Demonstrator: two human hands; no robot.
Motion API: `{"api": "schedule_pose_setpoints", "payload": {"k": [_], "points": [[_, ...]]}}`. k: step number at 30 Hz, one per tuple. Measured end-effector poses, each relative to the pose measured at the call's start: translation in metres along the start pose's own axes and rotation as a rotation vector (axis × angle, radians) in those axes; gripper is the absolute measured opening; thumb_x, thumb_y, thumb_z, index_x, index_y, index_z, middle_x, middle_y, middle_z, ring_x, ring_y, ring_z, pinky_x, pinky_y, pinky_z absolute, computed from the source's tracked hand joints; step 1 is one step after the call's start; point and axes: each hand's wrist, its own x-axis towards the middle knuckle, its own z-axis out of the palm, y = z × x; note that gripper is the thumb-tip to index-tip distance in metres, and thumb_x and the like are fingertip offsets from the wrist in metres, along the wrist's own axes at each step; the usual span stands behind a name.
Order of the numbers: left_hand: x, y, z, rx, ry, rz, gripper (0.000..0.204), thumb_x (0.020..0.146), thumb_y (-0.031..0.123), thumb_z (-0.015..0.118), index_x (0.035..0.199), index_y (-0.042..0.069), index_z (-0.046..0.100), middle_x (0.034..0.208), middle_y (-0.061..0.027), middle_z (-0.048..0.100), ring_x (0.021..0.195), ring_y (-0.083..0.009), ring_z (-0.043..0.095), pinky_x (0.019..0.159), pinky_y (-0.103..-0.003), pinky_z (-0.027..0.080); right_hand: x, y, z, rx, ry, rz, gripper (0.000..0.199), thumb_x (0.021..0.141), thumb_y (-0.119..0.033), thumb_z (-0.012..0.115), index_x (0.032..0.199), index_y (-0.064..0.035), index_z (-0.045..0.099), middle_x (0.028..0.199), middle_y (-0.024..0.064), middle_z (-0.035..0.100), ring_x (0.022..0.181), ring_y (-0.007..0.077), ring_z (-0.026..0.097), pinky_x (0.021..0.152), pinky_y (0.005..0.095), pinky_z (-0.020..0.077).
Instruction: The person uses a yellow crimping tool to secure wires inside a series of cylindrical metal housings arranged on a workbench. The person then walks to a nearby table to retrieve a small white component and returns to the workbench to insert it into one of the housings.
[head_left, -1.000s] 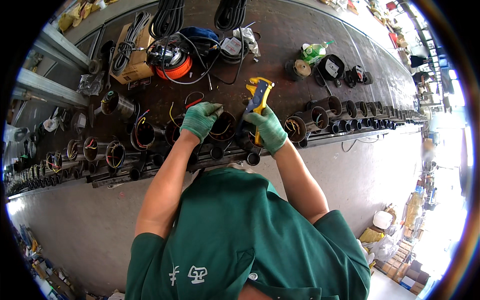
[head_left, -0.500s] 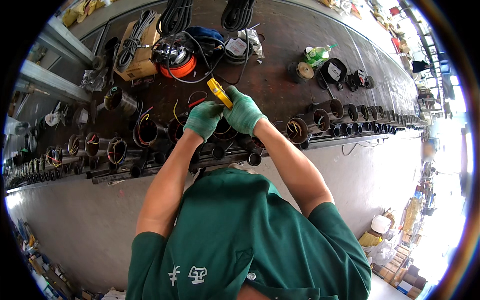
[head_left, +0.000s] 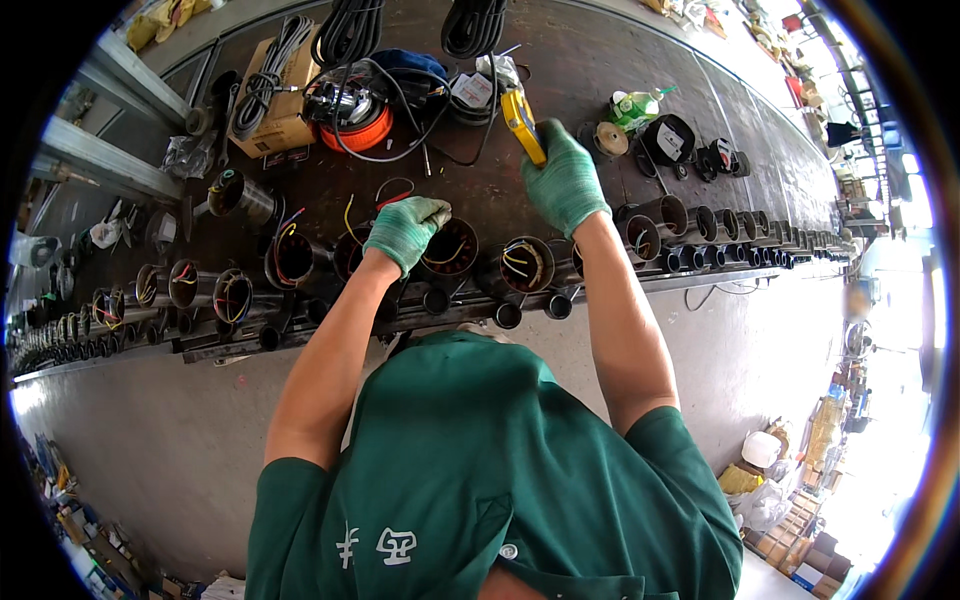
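My right hand (head_left: 566, 185), in a green knit glove, is raised over the bench and grips a yellow hand tool (head_left: 523, 127) with a boxy head; its exact kind is unclear. My left hand (head_left: 404, 234), gloved alike, is closed with fingertips pinched together beside an open metal cylinder (head_left: 450, 248). Whatever lies in that pinch, perhaps a thin wire, is too small to make out. Right of it, another cylinder (head_left: 520, 265) shows yellow and white wires in its mouth. Behind my left hand lie a red-handled tool (head_left: 394, 200) and a yellow wire (head_left: 349, 215).
Rows of metal cylinders (head_left: 233, 300) with coloured wires line the bench's near edge on both sides. Farther back are a cardboard box (head_left: 285, 85), an orange-based device (head_left: 357, 132) and hanging black cable coils (head_left: 472, 28). A green bottle (head_left: 634, 110) and wire spool (head_left: 608, 141) stand right.
My right hand has moved away from the left, to the right and slightly farther out, carrying the yellow tool. My left hand has stayed nearly in place. Cylinders between them are now uncovered.
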Motion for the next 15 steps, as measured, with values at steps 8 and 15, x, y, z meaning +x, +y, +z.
{"api": "schedule_pose_setpoints", "payload": {"k": [8, 15], "points": [[-0.001, -0.001, -0.002, 0.023, -0.057, -0.041, 0.023, 0.093, 0.008, 0.073, 0.115, 0.001, 0.074, 0.107, -0.0151, 0.076, 0.093, -0.0257, 0.073, 0.083, -0.035, 0.056, -0.023, -0.023, 0.066, 0.155, -0.380, 0.074, 0.037, 0.085, -0.018, 0.076, 0.115, -0.0041, 0.061, 0.107, 0.0256, 0.071, 0.104, 0.0480, 0.064, 0.085, 0.0483, 0.0530], [0.001, -0.005, 0.000, -0.159, -0.117, -0.097, 0.028, 0.093, 0.001, 0.070, 0.121, -0.001, 0.069, 0.114, -0.0102, 0.075, 0.101, -0.0182, 0.071, 0.090, -0.032, 0.055, -0.022, -0.019, 0.085, 0.088, -0.362, 0.077, 0.040, 0.090, -0.015, 0.074, 0.124, -0.0026, 0.058, 0.106, 0.0249, 0.072, 0.100, 0.0445, 0.069, 0.082, 0.0440, 0.0547]]}}
